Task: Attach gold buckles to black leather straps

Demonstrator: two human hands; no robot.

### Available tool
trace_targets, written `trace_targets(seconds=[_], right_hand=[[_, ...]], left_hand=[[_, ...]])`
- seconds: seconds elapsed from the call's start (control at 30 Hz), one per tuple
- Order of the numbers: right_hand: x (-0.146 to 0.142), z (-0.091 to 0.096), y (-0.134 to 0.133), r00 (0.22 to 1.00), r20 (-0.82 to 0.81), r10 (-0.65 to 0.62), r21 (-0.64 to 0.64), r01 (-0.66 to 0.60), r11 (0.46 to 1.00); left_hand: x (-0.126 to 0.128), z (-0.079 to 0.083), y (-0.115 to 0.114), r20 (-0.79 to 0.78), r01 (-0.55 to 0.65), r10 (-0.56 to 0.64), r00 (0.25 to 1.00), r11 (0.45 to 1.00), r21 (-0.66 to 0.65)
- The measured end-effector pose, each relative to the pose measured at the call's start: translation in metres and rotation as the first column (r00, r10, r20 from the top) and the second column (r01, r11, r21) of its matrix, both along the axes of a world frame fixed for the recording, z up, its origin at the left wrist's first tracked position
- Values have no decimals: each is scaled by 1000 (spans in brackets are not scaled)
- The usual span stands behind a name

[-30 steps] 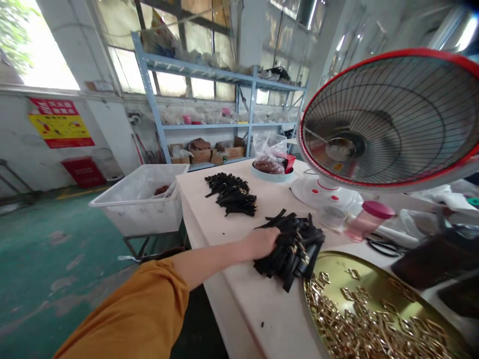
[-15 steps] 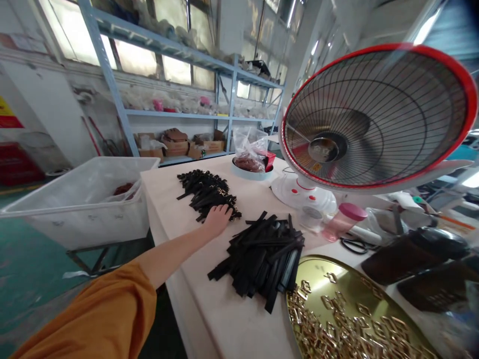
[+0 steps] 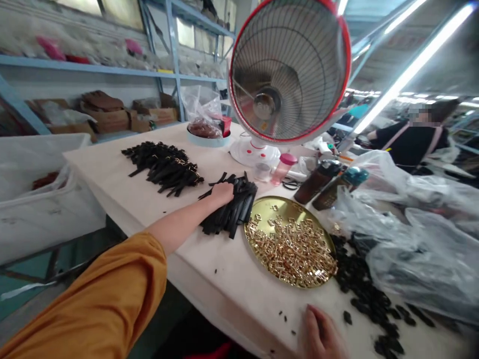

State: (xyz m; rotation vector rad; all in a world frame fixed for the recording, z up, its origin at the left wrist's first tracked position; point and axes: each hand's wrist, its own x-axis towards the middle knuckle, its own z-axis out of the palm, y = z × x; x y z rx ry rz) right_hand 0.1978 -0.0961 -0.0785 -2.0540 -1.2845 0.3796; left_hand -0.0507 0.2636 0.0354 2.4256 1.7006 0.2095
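My left hand (image 3: pixel 223 193) is on a pile of black strips (image 3: pixel 239 202), its fingers curled down on a strip and partly hidden. Just left of it, a second heap holds black strips (image 3: pixel 160 167) with gold-coloured metal pieces at their ends. Right of my left hand, a round gold tray (image 3: pixel 262 252) carries many small gold buckles (image 3: pixel 295 247). At the bottom edge, my right hand (image 3: pixel 324 336) rests at the table's near side, its fingers slightly apart and nothing seen in them. Part of it is cut off by the frame.
A red-rimmed fan-shaped heater (image 3: pixel 288 75) stands behind the tray. Beside it are a pink-lidded jar (image 3: pixel 283 169) and dark bottles (image 3: pixel 318 180). Clear plastic bags (image 3: pixel 422 249) and small black pieces (image 3: pixel 359 279) lie right. A white bin (image 3: pixel 48 219) is left; a person (image 3: pixel 411 137) sits beyond.
My left hand has moved right, from the heap with gold ends to the pile of plain black strips. The view has swung right, and my right hand has come into view.
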Motion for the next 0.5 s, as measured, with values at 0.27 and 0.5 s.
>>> trace_targets(seconds=[0.27,0.5], right_hand=[[-11,6,6,998,-46,-50,186,58,981],[16,7,4,992,-9,-128,254,126,959]], left_hand=[[34,21,-103,246,186,-178,953,982,-8],[88,-22,-238,634,535,450,629,341,-773]])
